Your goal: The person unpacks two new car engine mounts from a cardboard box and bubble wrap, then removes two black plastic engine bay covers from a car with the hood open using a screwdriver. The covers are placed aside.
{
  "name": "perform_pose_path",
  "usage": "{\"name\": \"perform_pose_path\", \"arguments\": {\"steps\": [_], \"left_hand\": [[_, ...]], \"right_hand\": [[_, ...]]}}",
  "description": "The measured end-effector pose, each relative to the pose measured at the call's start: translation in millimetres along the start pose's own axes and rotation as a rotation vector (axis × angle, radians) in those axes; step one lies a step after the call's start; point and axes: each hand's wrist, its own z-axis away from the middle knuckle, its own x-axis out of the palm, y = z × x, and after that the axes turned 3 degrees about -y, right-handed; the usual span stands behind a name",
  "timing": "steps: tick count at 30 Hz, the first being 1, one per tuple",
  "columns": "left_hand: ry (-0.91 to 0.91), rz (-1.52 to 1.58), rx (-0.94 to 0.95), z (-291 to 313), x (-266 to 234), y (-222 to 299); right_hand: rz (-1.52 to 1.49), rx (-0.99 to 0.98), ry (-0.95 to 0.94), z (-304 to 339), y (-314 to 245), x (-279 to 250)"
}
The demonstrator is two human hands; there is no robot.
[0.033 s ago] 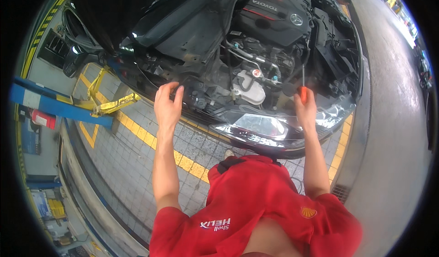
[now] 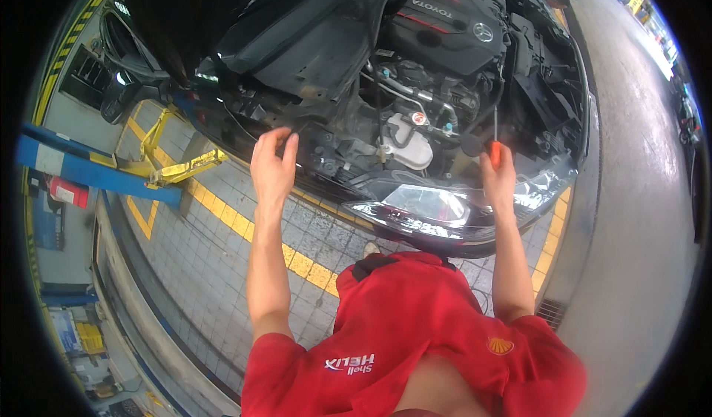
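My right hand (image 2: 498,176) is closed round the orange-red handle of a screwdriver (image 2: 495,152). Its thin metal shaft points away from me over the engine bay, beside a round black cap. I cannot tell whether the tip touches anything. At the car's front left corner, my left hand (image 2: 273,166) is raised with curved fingers and the thumb apart from them; no held object shows. Between my hands lie the black headlight housing (image 2: 426,203) with its clear lens and a pale coolant tank (image 2: 406,144) with a white cap.
The black engine cover (image 2: 445,28) sits farther back in the bay. A raised dark panel (image 2: 289,42) fills the upper left. Left of the car stand a yellow lift arm (image 2: 189,166) and a blue beam (image 2: 96,172). Grey floor tiles with a yellow line (image 2: 237,220) run below.
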Motion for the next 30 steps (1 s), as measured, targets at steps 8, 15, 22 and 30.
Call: {"name": "perform_pose_path", "arguments": {"steps": [8, 15, 22, 30], "left_hand": [[-0.118, 0.015, -0.202, -100.3, 42.1, -88.4], [-0.469, 0.744, -0.850, -140.3, 86.2, -127.8], [-0.570, 0.777, -0.849, -139.7, 101.9, -133.1], [-0.454, 0.939, -0.797, -136.2, 111.6, -135.4]], "right_hand": [[0.180, -0.024, 0.250, -9.6, -2.1, 22.6], [0.242, -0.031, 0.291, -3.9, -11.9, 31.3], [0.283, -0.072, 0.339, -3.9, -8.3, 35.1], [0.297, -0.079, 0.334, -4.6, -7.7, 37.8]]}}
